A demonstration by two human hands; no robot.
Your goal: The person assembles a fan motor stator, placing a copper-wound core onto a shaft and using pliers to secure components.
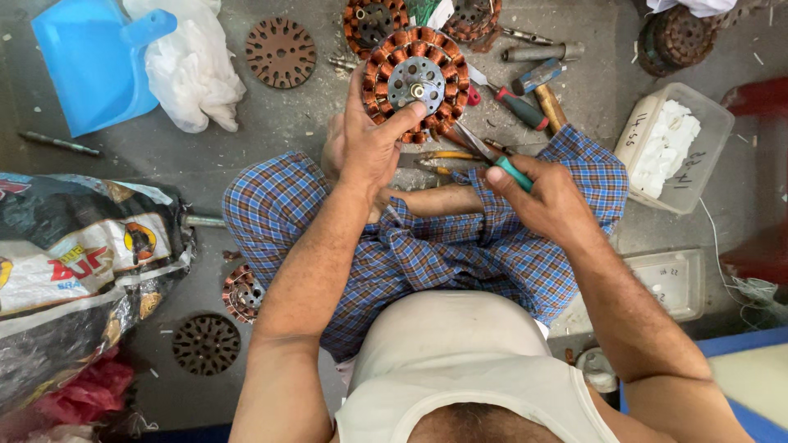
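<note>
A round stator (415,82) wound with copper coils lies on the grey floor in front of my crossed legs. My left hand (371,143) rests on its near edge, thumb against the coils and fingers along its left side. My right hand (542,197) is shut on a tool with a teal handle (515,173). Its thin metal blade (472,141) reaches up to the stator's lower right rim. I sit cross-legged in a blue checked cloth.
Other wound stators (373,18) and bare laminated discs (281,52) lie about, with a blue dustpan (94,66) and white cloth (193,70) at top left. Screwdrivers and a hammer (542,86) sit right of the stator. A clear plastic box (673,148) stands right; printed bags (74,262) left.
</note>
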